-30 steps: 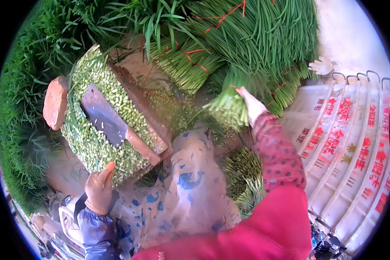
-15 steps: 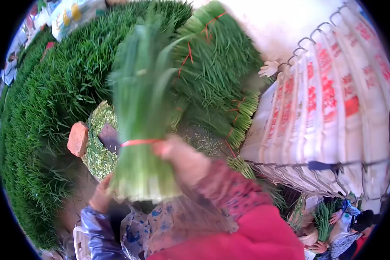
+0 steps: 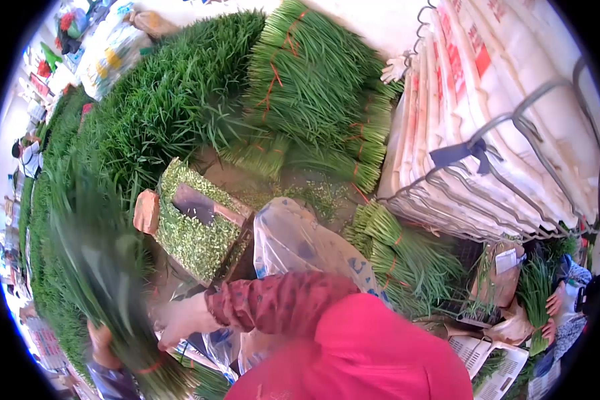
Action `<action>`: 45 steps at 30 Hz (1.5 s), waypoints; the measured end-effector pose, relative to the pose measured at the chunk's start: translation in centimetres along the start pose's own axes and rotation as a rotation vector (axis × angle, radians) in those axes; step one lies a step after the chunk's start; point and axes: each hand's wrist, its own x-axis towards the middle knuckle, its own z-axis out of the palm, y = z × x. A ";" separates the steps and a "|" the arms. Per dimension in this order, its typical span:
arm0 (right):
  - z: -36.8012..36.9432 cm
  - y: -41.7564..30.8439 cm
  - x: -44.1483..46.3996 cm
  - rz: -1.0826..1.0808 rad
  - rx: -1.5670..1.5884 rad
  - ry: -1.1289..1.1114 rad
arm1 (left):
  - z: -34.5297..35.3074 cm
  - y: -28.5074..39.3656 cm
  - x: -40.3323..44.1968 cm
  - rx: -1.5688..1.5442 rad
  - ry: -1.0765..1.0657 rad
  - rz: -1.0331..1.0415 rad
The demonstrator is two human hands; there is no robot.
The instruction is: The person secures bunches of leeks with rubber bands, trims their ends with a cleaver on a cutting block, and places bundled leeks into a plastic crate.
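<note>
A long bunch of green chives [image 3: 97,260], tied near its stem end with a red band, slants across the lower left, its leaves smeared by motion. My left hand [image 3: 101,345] is closed round the bunch on its outer side, near the band; part of that hand is behind the stems. My right hand [image 3: 183,321] is just right of the bunch, fingers apart and pointing towards the stems; whether the fingertips touch them I cannot tell. Ahead, a box [image 3: 243,247] is heaped with chopped pale stem bits [image 3: 180,250], and a dark flat blade-like piece [image 3: 195,203] lies on top.
An orange brick [image 3: 146,212] sits against the box. Loose chives [image 3: 160,100] bank up along the left. Tied bunches [image 3: 313,87] are stacked ahead, with more bunches [image 3: 407,257] at right. White printed sacks [image 3: 447,120] hang on a wire rack. Another person's hands [image 3: 552,313] hold greens at lower right.
The chive bunch has swung from upright in front of me down to the lower left. My right hand has come off the band area; both hands moved left and down.
</note>
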 end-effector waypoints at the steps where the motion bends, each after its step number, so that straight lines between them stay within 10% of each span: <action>1: -0.3 1.1 0.2 0.113 -0.017 0.041 | -0.3 -1.1 -1.3 -0.009 -0.021 -0.095; 6: 0.2 2.1 -4.7 -0.122 0.203 0.404 | -1.7 -13.4 -3.7 0.281 0.072 -0.177; 8: -0.1 3.5 -4.8 -0.017 0.173 0.275 | -2.0 -16.6 -2.9 0.585 0.023 0.220; 12: 0.3 -0.8 -8.6 -0.048 -0.014 0.532 | 2.1 -13.2 -1.4 0.169 0.233 0.088; 15: -4.0 8.4 -6.6 -0.117 -0.885 0.454 | 2.6 -11.1 -1.0 0.138 0.371 -0.072; 17: -4.5 8.4 -8.6 -0.062 -0.595 0.666 | 2.5 -11.5 0.2 -0.084 0.373 -0.131; 18: -4.8 9.4 -8.0 0.145 0.244 0.714 | 1.0 -13.3 1.0 -0.165 0.386 -0.146; 20: -6.5 13.9 -6.2 0.141 0.864 0.865 | 1.4 -14.1 1.5 -0.160 0.452 -0.146; 24: -6.4 13.3 -6.0 0.166 0.918 0.799 | -0.1 -14.5 1.5 -0.152 0.487 -0.227; 32: -4.6 8.9 -12.7 0.516 0.193 0.573 | -0.1 -13.8 0.5 -0.248 0.460 -0.239; 35: -4.1 7.1 -13.6 0.189 -0.738 0.018 | 0.9 -13.8 -0.2 -0.332 0.491 -0.175; 36: -1.8 4.8 -12.5 0.525 -0.454 0.086 | 1.1 -13.9 -0.4 -0.341 0.477 -0.144; 41: 1.3 -0.6 -6.2 -0.621 -1.200 0.066 | 2.6 -11.8 -0.9 -0.328 0.468 -0.088; 45: -1.3 5.8 -1.1 -0.063 -1.828 0.212 | 0.0 -13.5 -1.1 -0.400 0.594 -0.013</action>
